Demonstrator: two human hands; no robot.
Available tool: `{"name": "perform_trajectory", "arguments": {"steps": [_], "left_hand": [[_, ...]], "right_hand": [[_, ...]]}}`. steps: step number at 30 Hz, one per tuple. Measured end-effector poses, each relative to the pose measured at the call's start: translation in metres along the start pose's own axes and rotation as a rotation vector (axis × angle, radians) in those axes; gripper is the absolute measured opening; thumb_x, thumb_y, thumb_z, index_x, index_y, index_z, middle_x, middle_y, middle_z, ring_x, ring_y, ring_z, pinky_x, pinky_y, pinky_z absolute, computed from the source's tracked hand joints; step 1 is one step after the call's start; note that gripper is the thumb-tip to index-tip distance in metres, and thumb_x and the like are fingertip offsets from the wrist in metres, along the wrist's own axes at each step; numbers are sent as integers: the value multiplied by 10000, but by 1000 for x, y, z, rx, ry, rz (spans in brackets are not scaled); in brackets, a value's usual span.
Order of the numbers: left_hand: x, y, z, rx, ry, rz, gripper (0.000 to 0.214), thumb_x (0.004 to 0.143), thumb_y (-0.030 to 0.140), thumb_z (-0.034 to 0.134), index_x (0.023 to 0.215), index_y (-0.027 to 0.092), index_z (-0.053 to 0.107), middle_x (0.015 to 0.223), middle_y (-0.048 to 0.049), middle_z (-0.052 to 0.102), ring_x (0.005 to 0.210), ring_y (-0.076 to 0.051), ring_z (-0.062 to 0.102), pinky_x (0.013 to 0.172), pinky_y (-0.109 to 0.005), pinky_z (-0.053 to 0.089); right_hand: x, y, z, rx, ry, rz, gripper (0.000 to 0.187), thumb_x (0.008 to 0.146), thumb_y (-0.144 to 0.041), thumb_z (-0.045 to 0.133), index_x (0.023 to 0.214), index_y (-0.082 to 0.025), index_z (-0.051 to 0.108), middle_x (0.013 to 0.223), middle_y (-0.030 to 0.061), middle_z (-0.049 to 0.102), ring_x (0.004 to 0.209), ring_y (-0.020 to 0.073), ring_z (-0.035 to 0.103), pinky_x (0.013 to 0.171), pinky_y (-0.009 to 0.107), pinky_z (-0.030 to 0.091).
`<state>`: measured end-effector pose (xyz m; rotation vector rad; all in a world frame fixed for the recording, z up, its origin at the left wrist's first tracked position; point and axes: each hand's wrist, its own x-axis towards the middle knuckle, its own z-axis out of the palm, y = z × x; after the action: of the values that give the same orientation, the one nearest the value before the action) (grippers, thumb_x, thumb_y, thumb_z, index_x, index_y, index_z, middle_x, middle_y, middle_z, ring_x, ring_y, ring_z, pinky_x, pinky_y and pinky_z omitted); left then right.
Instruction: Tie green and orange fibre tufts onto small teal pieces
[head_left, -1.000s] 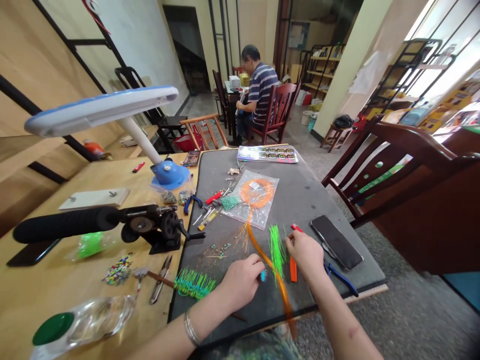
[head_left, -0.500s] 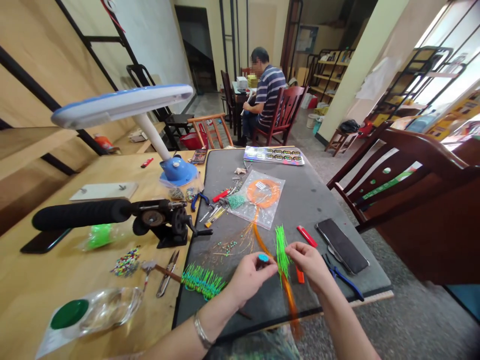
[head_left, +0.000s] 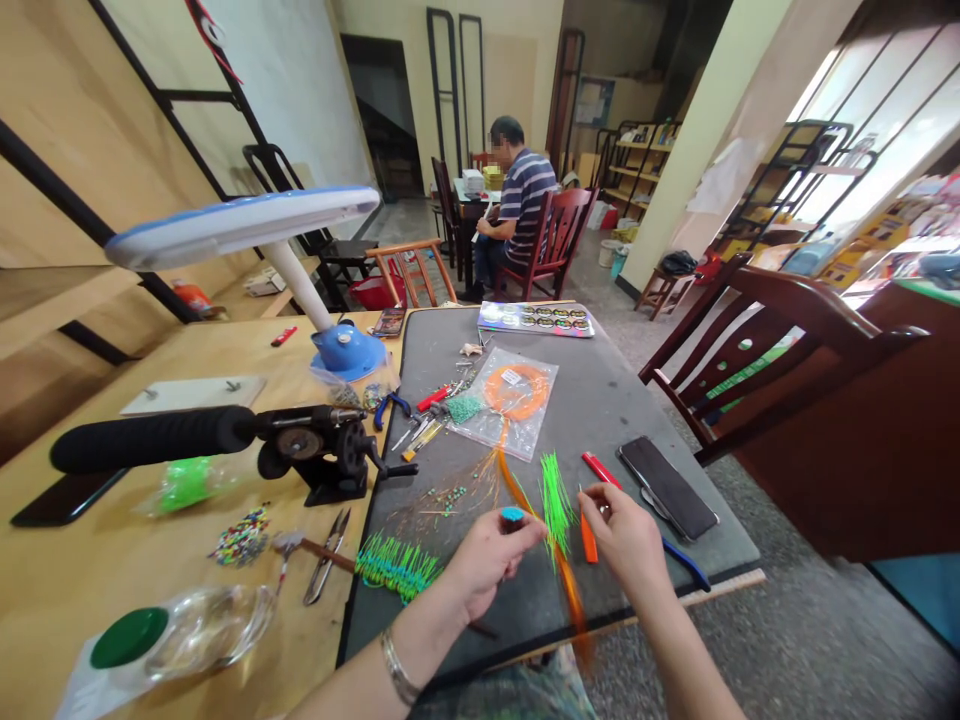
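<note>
My left hand (head_left: 484,560) is closed on a small blue spool (head_left: 512,515), held up between thumb and fingers above the grey mat (head_left: 600,400). My right hand (head_left: 626,538) is pinched just to its right, beside a bundle of bright green strands (head_left: 555,498); what it pinches is too fine to name. An orange strand bundle (head_left: 559,570) runs under both hands toward the mat's near edge. A short orange piece (head_left: 589,540) and a red lighter (head_left: 598,467) lie by my right hand.
A black phone (head_left: 666,487) and blue-handled pliers (head_left: 686,562) lie right of my hand. A teal-green tied bundle (head_left: 396,566), scissors (head_left: 324,556), beads (head_left: 240,535), a black vise tool (head_left: 315,455) and blue lamp (head_left: 240,225) stand left. A person in stripes (head_left: 517,200) sits at a far table.
My left hand rose from the mat, bringing the blue spool up into view. My right hand came off the orange piece and closed in beside the green strands.
</note>
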<state>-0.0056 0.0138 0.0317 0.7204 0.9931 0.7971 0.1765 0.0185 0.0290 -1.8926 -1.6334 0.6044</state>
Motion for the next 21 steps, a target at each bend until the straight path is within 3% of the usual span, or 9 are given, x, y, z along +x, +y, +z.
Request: {"name": "perform_trajectory", "arguments": {"steps": [3, 6, 11, 15, 18, 21], "left_hand": [[1, 0, -4, -77, 17, 5, 430, 538, 463, 818, 698, 134, 593, 456, 111, 344, 395, -21, 212, 401, -198, 111], [2, -1, -7, -120, 55, 19, 446, 540, 475, 816, 700, 138, 572, 452, 112, 344, 399, -22, 217, 394, -190, 114], [0, 3, -14, -157, 87, 41, 477, 517, 484, 825, 735, 128, 595, 463, 105, 366, 405, -21, 235, 385, -177, 118], [0, 5, -16, -177, 84, 35, 481, 506, 483, 831, 724, 125, 595, 480, 103, 372, 405, -13, 233, 384, -171, 109], [0, 8, -16, -188, 91, 45, 477, 514, 482, 828, 720, 123, 591, 465, 103, 364, 404, -14, 231, 384, -169, 103], [1, 13, -17, -223, 110, 61, 495, 497, 477, 838, 730, 120, 587, 483, 90, 394, 414, -17, 258, 381, -160, 112]], "right_hand": [[-2, 11, 6, -443, 2, -12, 200, 867, -340, 490, 846, -187, 617, 851, 76, 681, 772, 199, 638, 664, 262, 410], [-4, 14, 15, -593, -20, 3, 196, 865, -335, 509, 858, -171, 616, 871, 92, 669, 759, 194, 648, 649, 256, 409], [8, 15, 8, -589, 82, -3, 257, 916, -331, 418, 889, -167, 614, 894, 101, 661, 831, 211, 619, 713, 280, 405], [37, 23, -3, -543, 155, -48, 157, 852, -252, 501, 883, -163, 627, 945, 130, 652, 954, 267, 551, 806, 331, 381], [58, 29, -2, -457, 145, -55, 127, 812, -205, 504, 766, -160, 614, 868, 130, 647, 892, 260, 554, 785, 332, 383], [61, 29, 4, -306, 158, -58, 190, 825, -212, 409, 789, -163, 588, 785, 95, 622, 787, 225, 562, 727, 314, 399]]}}
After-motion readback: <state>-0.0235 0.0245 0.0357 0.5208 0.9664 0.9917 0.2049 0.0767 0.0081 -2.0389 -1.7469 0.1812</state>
